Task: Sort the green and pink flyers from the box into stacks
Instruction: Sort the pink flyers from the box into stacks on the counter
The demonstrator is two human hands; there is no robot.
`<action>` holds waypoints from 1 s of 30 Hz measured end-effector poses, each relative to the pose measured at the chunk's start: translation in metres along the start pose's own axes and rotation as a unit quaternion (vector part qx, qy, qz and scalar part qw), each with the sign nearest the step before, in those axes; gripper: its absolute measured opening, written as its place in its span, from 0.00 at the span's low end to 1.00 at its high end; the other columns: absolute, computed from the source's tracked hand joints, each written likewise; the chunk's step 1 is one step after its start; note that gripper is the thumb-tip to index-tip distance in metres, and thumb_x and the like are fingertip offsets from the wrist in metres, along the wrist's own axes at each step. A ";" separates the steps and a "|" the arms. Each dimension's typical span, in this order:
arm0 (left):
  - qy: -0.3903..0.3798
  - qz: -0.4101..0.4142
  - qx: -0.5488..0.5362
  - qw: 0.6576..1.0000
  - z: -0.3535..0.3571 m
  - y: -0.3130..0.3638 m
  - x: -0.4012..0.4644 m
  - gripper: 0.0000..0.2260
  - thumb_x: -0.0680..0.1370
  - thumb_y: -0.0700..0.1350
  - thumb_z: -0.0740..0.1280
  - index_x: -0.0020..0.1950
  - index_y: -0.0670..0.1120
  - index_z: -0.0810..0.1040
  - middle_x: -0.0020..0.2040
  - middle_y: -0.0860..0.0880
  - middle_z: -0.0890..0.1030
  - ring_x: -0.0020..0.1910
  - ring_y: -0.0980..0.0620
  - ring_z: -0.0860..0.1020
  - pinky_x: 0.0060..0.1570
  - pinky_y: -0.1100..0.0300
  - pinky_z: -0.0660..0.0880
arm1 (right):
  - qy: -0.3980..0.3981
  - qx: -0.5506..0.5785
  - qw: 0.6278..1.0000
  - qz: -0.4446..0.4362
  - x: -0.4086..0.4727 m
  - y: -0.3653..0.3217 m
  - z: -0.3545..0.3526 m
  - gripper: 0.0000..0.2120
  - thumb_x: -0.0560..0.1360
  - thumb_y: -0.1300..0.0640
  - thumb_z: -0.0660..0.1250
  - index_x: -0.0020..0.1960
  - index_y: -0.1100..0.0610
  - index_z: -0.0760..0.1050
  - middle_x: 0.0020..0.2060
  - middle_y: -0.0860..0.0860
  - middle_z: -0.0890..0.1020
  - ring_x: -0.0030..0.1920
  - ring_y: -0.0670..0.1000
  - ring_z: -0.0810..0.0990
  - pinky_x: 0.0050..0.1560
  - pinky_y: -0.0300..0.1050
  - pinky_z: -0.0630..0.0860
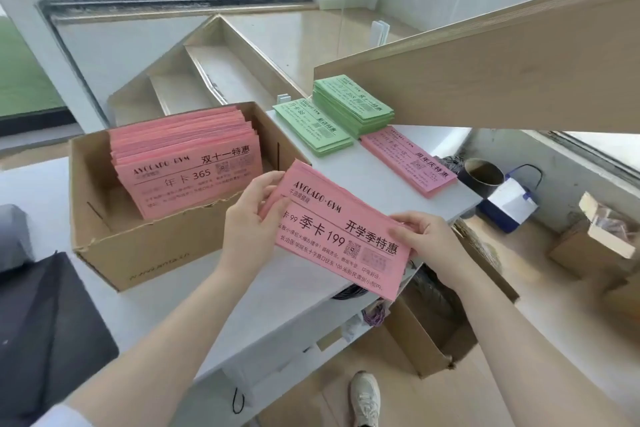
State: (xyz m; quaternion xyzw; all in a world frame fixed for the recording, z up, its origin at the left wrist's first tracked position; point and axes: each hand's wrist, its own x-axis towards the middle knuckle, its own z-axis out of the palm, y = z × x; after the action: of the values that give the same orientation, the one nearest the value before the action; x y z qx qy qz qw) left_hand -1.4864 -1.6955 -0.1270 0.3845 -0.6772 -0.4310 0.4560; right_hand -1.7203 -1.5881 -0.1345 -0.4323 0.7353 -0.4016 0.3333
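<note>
White counter (pixel 311 295) under a street-facing window, wooden panel slanting in at 2 o'clock. Cardboard box (pixel 145 246) at 9 o'clock, loaded with pink flyers (pixel 188 166) stood on edge (top one marked 365). Held above the counter's near edge at centre: a thin bundle of pink flyers (pixel 341 236), pinched at its left end by the left hand (pixel 251 218), gripped at its right edge by the right hand (pixel 427 243). At 1 o'clock, two green stacks (pixel 353 107) side by side, with a pink stack (pixel 408 161) just beside them.
</note>
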 end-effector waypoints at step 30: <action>0.021 -0.232 -0.015 0.972 0.289 -0.048 0.178 0.15 0.77 0.35 0.58 0.56 0.53 0.74 0.47 0.50 0.81 0.40 0.54 0.78 0.40 0.62 0.73 | -0.054 -0.125 0.989 0.065 0.225 0.081 -0.173 0.10 0.71 0.58 0.69 0.53 0.55 0.78 0.45 0.51 0.83 0.44 0.47 0.80 0.39 0.36 0.72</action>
State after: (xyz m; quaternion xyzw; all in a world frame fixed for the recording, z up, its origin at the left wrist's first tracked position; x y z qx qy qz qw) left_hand -1.8059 -1.8065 -0.1828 0.5332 -0.5534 -0.5268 0.3632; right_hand -1.9860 -1.7147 -0.1597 -0.4433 0.7872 -0.2599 0.3409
